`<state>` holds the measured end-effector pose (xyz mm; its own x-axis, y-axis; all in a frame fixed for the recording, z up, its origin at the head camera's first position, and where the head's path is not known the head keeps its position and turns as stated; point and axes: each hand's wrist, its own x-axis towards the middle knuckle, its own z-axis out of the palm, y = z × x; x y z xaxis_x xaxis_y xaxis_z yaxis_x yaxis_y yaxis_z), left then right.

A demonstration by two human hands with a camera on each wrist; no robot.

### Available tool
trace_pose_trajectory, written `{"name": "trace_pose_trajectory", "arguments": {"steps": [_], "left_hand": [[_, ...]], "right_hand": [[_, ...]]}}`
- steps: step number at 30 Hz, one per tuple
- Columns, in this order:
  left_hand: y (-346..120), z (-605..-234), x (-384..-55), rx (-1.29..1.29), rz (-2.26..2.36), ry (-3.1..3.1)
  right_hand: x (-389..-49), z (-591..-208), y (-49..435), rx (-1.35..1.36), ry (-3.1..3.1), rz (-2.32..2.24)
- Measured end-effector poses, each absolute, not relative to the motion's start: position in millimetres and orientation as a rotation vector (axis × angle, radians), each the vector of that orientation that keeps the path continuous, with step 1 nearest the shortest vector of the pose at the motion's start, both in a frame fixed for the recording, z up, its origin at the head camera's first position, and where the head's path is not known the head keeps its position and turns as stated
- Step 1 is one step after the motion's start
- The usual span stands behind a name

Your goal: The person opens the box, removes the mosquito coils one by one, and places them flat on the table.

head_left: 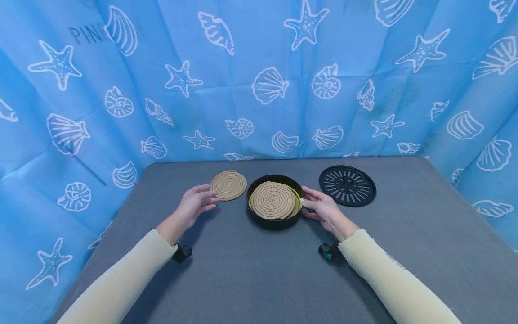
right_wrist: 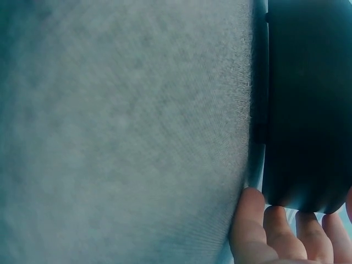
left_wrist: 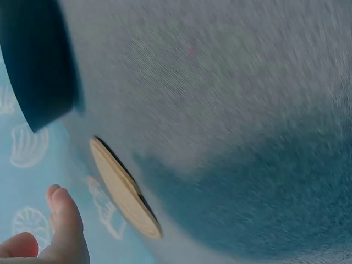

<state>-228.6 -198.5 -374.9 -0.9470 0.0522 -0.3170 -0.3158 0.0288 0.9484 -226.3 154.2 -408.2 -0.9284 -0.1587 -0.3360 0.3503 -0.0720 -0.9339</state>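
A round black tin (head_left: 275, 225) stands near the middle of the table and holds a stack of tan mosquito coils (head_left: 272, 200), with a strip of yellow showing along its inner edge. My right hand (head_left: 321, 209) holds the tin's right side. In the right wrist view its fingers (right_wrist: 283, 236) lie against the dark side wall. To the left, my left hand (head_left: 196, 204) is held with its fingers spread beside another mosquito coil (head_left: 228, 185) that lies flat on the table. In the left wrist view, the left hand's fingertips (left_wrist: 66, 209) are apart from that coil (left_wrist: 124, 190).
A black slotted lid (head_left: 347, 185) with a central knob lies right of the tin, close behind my right hand. Grey cloth covers the table (head_left: 259, 279). A blue curtain (head_left: 251, 58) with white shells and starfish hangs along the back and sides.
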Motion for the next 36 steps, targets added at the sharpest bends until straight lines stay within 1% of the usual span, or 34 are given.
{"name": "trace_pose_trajectory", "arguments": {"steps": [11,17,23,36], "left_hand": [[-170.3,-365.9,-210.4,-0.098,1.952,2.051],[-151.6,-363.1,-206.8,-0.029,1.972,1.989],[-138.5,-364.2,-210.3,0.055,1.999,1.897],[-113.2,-364.2,-230.7,0.022,1.992,1.853]], "right_hand": [[-227.1,-409.3,155.5,0.214,1.857,-2.061],[-226.4,-409.3,156.2,0.197,1.847,-2.063],[-226.9,-410.0,157.5,0.185,1.853,-2.065],[-226.3,-409.9,157.0,0.173,1.859,-2.061]]}}
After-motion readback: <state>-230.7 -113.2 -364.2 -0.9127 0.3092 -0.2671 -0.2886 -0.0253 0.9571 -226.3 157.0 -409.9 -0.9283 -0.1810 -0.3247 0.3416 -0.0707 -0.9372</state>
